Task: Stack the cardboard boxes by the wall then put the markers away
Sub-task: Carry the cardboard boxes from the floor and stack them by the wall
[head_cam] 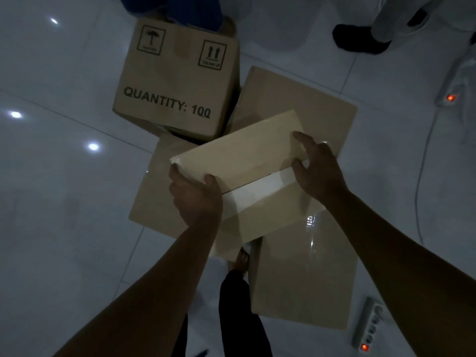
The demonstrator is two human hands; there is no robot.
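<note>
I hold a taped cardboard box (247,161) above the floor with both hands. My left hand (195,197) grips its left edge and my right hand (319,168) grips its right edge near the white tape strip. Below it lie other cardboard boxes: a printed box (175,81) marked "QUANTITY: 100" at the upper left, a flat box (309,106) behind the held one, another box (152,202) under its left side, and a large box (304,279) at the lower right. No markers are visible.
Glossy white tiled floor (64,202) all around. A power strip (368,323) with a red light lies at the lower right, with a cable (422,176) and another lit switch (450,97) on the right. A dark shoe (360,38) is at the top right. My foot (240,258) shows below the held box.
</note>
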